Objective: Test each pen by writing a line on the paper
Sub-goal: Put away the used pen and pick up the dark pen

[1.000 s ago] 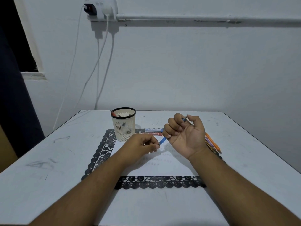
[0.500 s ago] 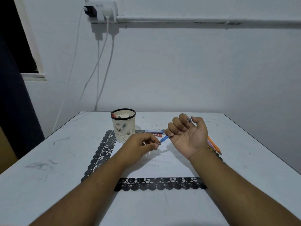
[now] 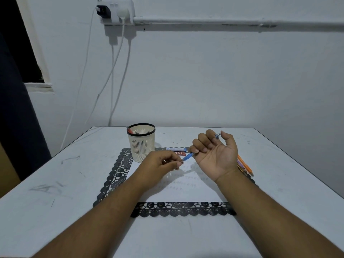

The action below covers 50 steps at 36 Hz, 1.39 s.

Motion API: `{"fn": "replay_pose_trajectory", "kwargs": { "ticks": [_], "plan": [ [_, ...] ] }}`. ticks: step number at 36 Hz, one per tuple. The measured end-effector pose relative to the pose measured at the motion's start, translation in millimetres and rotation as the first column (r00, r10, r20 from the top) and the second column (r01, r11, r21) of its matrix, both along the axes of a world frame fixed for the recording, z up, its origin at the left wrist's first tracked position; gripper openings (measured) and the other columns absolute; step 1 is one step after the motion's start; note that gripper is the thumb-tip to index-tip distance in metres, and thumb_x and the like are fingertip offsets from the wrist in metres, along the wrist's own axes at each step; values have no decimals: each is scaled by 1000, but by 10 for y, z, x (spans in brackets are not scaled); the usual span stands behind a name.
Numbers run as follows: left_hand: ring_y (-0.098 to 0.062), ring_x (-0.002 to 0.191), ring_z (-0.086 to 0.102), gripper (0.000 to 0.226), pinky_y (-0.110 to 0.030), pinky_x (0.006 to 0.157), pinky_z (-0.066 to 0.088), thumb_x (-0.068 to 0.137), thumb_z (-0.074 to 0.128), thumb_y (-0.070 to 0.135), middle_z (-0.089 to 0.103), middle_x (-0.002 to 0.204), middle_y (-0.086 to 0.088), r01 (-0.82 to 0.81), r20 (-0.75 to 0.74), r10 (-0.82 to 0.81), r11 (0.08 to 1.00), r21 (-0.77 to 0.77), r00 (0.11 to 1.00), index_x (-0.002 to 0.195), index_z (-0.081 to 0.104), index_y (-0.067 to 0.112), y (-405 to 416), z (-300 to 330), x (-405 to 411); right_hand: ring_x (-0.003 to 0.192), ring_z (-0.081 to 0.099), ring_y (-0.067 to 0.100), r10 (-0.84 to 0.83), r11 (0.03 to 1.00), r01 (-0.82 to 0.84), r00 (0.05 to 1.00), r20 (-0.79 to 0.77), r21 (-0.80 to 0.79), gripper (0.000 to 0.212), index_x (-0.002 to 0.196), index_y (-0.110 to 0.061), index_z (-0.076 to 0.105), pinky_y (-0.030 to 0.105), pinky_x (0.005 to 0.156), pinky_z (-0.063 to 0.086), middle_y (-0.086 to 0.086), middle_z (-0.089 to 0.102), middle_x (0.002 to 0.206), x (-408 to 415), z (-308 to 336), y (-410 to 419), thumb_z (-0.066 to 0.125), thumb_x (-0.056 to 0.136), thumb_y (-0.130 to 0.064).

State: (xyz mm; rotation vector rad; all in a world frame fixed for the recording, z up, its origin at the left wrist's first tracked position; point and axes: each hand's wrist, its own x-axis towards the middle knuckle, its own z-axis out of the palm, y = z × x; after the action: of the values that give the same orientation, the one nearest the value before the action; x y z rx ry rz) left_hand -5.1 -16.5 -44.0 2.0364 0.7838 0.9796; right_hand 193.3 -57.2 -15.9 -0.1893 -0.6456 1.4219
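My right hand is turned palm up above the white paper, its fingers curled round a blue pen that runs from its thumb down to the left. My left hand pinches the pen's lower tip end between thumb and fingers. Faint written lines show on the paper under the hands. Several orange and purple pens lie at the paper's right edge, partly hidden by my right wrist.
A cream mesh pen cup holding pens stands at the black lace mat's far left corner. A small blue and red box lies behind the hands. Cables hang from a wall socket beyond the white table.
Both hands have stayed almost in place over the paper. The right hand has opened slightly and drifted a little to the right, still holding the blue pen.
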Motion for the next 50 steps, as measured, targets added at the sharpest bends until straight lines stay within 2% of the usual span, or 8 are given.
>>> {"fn": "replay_pose_trajectory", "kwargs": {
  "ticks": [6,18,24,27,31,37,42,50],
  "plan": [
    [-9,76,64,10,-26,74,52,94,73,13,72,81,5,-10,11,10,1000,28,1000,91,78,21,12,-4,-3,63,19,18,4,1000,-4,1000,-17,-3,32,67,-19,36,33,64,31,-1,28,64,13,-16,15,44,89,-40],
    [-7,74,62,10,-26,72,50,97,69,16,72,80,5,-56,51,55,998,29,997,92,76,21,20,19,8,76,56,24,-57,994,69,989,134,-86,27,72,-16,57,44,91,46,4,57,78,-3,32,2,55,91,-36],
    [-5,74,61,11,-23,71,48,100,66,19,70,79,7,-89,50,85,994,70,995,93,74,24,57,50,-31,80,65,24,-58,976,173,796,603,-134,40,89,-7,67,38,75,56,13,72,93,-134,7,-2,41,110,-28],
    [-7,75,62,11,-27,72,49,100,65,23,72,81,5,-114,28,113,993,42,993,94,74,24,119,75,-113,72,67,27,-10,975,133,829,559,-180,43,95,-3,64,37,70,63,22,73,97,-105,-20,30,39,112,-32],
    [-7,74,61,12,-31,73,48,101,64,23,72,82,8,-197,-15,197,980,-11,980,93,74,24,223,104,-255,82,71,30,-69,963,192,855,514,-190,26,95,-1,65,38,79,65,23,74,104,24,-56,92,49,107,-16],
    [-4,59,60,25,-24,66,49,103,60,22,72,70,2,-292,-167,278,955,-60,946,83,74,17,207,130,-368,73,62,24,-145,923,357,667,731,-143,20,90,-1,69,31,68,58,15,70,86,125,-172,95,52,100,5],
    [-6,56,60,31,-14,53,46,104,59,18,69,66,-8,-294,-166,264,935,-198,950,82,75,4,168,59,-333,81,68,28,-49,948,278,607,793,-154,15,86,0,70,36,86,62,20,68,88,47,-238,69,61,93,10],
    [-14,63,63,38,-29,68,49,102,61,21,69,64,-5,-262,-195,223,944,-203,955,66,73,17,263,-25,-371,76,65,32,46,978,153,491,870,-139,14,92,3,65,45,89,60,23,63,79,-235,-270,-74,63,87,16]
  ]
}}
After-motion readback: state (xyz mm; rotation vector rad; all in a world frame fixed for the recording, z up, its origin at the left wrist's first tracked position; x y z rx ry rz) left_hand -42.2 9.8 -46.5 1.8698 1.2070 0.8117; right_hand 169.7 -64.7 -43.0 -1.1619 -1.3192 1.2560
